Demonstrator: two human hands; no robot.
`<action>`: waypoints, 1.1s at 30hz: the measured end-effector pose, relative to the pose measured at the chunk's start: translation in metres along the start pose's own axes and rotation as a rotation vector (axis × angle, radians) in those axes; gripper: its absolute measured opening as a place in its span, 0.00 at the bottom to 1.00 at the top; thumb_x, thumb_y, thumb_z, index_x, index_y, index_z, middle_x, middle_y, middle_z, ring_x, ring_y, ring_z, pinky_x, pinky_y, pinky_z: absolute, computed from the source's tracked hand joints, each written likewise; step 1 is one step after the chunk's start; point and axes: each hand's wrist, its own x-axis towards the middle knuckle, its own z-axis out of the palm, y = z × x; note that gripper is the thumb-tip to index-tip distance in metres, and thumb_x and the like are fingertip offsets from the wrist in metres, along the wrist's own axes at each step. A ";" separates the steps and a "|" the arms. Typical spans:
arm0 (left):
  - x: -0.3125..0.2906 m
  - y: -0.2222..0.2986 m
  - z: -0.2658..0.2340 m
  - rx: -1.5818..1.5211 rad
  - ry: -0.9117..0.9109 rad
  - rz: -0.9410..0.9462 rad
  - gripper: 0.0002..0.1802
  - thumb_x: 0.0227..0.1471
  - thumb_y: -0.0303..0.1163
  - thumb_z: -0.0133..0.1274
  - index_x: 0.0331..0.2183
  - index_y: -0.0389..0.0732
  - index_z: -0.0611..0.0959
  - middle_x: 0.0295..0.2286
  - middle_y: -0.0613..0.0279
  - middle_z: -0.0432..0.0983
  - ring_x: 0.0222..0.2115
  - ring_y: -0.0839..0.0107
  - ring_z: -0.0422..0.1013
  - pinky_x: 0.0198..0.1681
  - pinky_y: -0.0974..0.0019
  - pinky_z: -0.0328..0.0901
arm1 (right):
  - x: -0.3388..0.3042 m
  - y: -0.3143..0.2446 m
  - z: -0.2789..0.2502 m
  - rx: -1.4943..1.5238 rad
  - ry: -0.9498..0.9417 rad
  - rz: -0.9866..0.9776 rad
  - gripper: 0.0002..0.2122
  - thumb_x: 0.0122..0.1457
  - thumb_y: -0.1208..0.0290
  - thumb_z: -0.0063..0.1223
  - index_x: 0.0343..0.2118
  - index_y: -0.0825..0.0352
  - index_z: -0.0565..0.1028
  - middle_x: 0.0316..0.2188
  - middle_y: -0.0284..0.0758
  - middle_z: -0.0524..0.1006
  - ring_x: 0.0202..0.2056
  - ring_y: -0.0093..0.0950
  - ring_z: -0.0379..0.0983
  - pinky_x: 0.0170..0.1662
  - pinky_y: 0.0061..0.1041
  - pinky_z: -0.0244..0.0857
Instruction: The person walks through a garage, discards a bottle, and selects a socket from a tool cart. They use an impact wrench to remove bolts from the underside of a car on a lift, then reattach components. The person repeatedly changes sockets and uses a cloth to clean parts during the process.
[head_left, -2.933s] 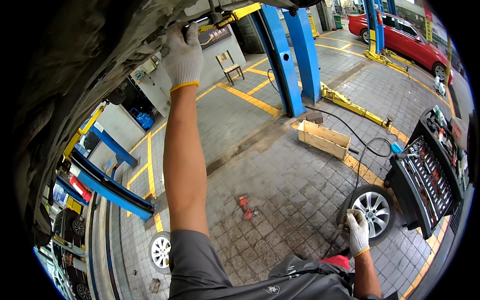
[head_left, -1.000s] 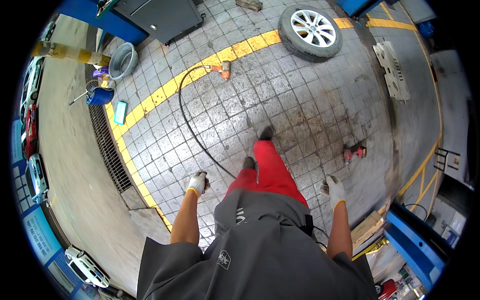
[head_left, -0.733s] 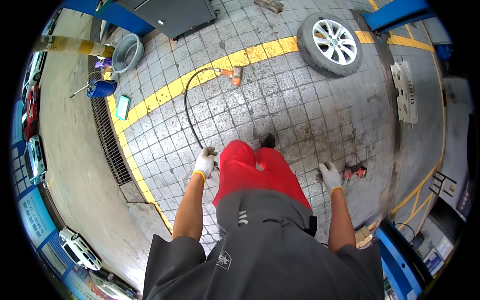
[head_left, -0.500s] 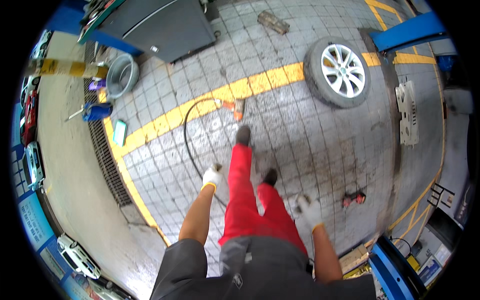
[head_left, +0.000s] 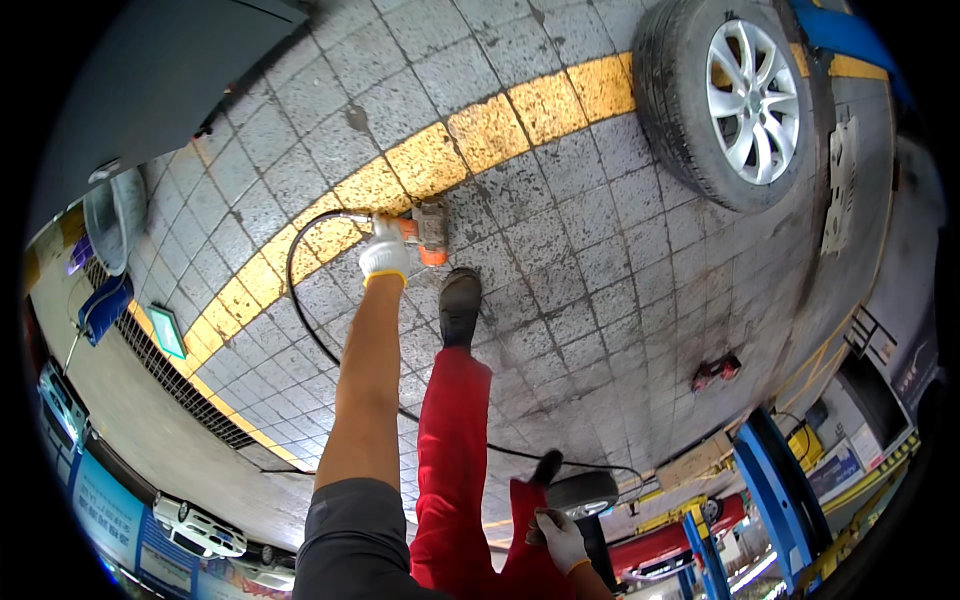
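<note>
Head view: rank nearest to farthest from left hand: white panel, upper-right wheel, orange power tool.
1. Orange power tool: at the left hand.
2. Upper-right wheel: off to the right.
3. White panel: farther right, past the wheel.

Has the left hand (head_left: 384, 252) up against an orange tool (head_left: 431, 233) near eleven o'clock and the right hand (head_left: 562, 537) by the red pants (head_left: 447, 450) at five o'clock, with a big wheel (head_left: 748, 100) at two o'clock.

Grey tiled floor (head_left: 600, 330), yellow stripe (head_left: 488, 135), blue post (head_left: 768, 500).
</note>
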 end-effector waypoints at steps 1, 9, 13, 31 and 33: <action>0.013 0.032 -0.001 -0.048 -0.051 0.047 0.33 0.59 0.30 0.52 0.65 0.48 0.68 0.64 0.49 0.63 0.52 0.47 0.78 0.50 0.46 0.75 | 0.000 0.001 0.006 0.028 0.048 0.018 0.14 0.72 0.67 0.54 0.54 0.71 0.76 0.42 0.39 0.81 0.34 0.27 0.82 0.40 0.28 0.81; 0.113 -0.066 0.033 -0.157 0.111 -0.111 0.16 0.60 0.43 0.55 0.41 0.45 0.89 0.41 0.48 0.85 0.40 0.49 0.82 0.45 0.47 0.76 | 0.002 -0.031 0.029 0.055 -0.051 0.110 0.15 0.72 0.67 0.53 0.55 0.73 0.75 0.42 0.39 0.81 0.36 0.27 0.82 0.42 0.27 0.80; 0.050 0.024 0.024 0.465 -0.090 0.499 0.26 0.60 0.54 0.52 0.36 0.41 0.91 0.37 0.46 0.86 0.38 0.47 0.83 0.40 0.47 0.76 | -0.025 -0.047 0.023 0.114 0.041 0.062 0.15 0.73 0.66 0.52 0.54 0.72 0.75 0.41 0.37 0.81 0.37 0.25 0.81 0.43 0.25 0.80; -0.637 0.268 -0.150 0.177 0.307 0.982 0.15 0.53 0.37 0.57 0.40 0.37 0.82 0.39 0.53 0.78 0.40 0.53 0.78 0.38 0.52 0.77 | -0.140 -0.107 -0.121 0.877 -0.419 -0.818 0.13 0.68 0.63 0.63 0.52 0.58 0.78 0.49 0.25 0.79 0.52 0.22 0.74 0.54 0.33 0.70; -0.713 0.287 -0.150 0.273 0.332 1.081 0.23 0.53 0.39 0.61 0.47 0.36 0.79 0.41 0.55 0.77 0.41 0.55 0.77 0.39 0.53 0.76 | -0.122 -0.074 -0.181 0.949 -0.518 -0.813 0.09 0.68 0.66 0.63 0.47 0.56 0.78 0.44 0.27 0.79 0.45 0.25 0.77 0.48 0.31 0.73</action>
